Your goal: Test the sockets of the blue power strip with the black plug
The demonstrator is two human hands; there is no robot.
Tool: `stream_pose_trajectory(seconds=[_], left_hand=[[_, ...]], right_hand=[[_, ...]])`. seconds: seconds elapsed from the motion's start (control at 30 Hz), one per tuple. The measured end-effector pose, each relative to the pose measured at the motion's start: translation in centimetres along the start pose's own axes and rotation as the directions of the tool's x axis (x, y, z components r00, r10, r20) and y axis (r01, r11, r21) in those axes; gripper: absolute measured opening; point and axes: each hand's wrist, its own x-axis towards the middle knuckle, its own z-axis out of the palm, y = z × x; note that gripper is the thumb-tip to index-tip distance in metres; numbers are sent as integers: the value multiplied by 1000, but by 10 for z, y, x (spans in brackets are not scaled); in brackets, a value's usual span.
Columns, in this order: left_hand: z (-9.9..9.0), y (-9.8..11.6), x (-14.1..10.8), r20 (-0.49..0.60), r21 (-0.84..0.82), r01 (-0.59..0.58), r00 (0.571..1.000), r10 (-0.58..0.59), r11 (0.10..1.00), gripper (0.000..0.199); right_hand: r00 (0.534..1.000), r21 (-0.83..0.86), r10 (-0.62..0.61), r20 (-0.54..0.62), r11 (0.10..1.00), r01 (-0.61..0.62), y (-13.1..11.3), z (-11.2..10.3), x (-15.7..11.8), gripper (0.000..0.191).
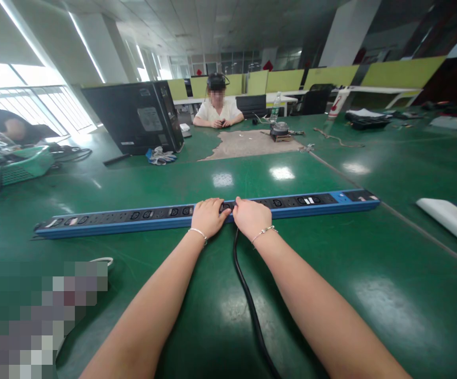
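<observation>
A long blue power strip (110,217) with black sockets lies across the green table in front of me. My left hand (208,217) rests over its middle, fingers curled onto the strip and thumb towards the right. Close beside it, my right hand (253,217) is closed at the socket face. A thick black power cord (252,300) comes out from under the right hand and runs down the table towards me. The cord's end is mostly hidden by my fingers, so I cannot see how far it sits in a socket.
A black computer case (129,118) stands at the back left, with gloves (160,156) beside it. A green basket (15,167) is far left, a white object (447,218) right. Across the table sits a person (217,108); another person (7,123) is at left.
</observation>
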Motion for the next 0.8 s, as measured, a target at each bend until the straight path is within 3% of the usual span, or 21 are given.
stream_pose_trajectory(seconds=[0.17, 0.3, 0.4, 0.5, 0.6, 0.8], left_hand=[[7, 2, -6, -54, 39, -30, 998, 32, 999, 49], [11, 2, -13, -90, 46, -42, 995, 46, 998, 54], [12, 1, -15, -78, 41, -28, 996, 31, 999, 56], [11, 1, -14, -58, 28, -16, 998, 18, 999, 56], [11, 2, -12, -56, 12, -4, 998, 4, 1000, 55], [13, 2, -12, -74, -3, 10, 997, -10, 1000, 56]], right_hand=[[999, -61, 35, 11, 998, -35, -7, 1, -4, 45], [998, 9, -3, -66, 1000, 3, 1, 10, -9, 44], [992, 77, 72, -106, 995, -64, 5, 11, -7, 44], [976, 120, 217, -6, 969, -214, 1, 7, 2, 39], [967, 90, 241, 86, 964, -248, -3, 2, 12, 30], [961, 49, 268, 67, 961, -272, -6, -2, 8, 28]])
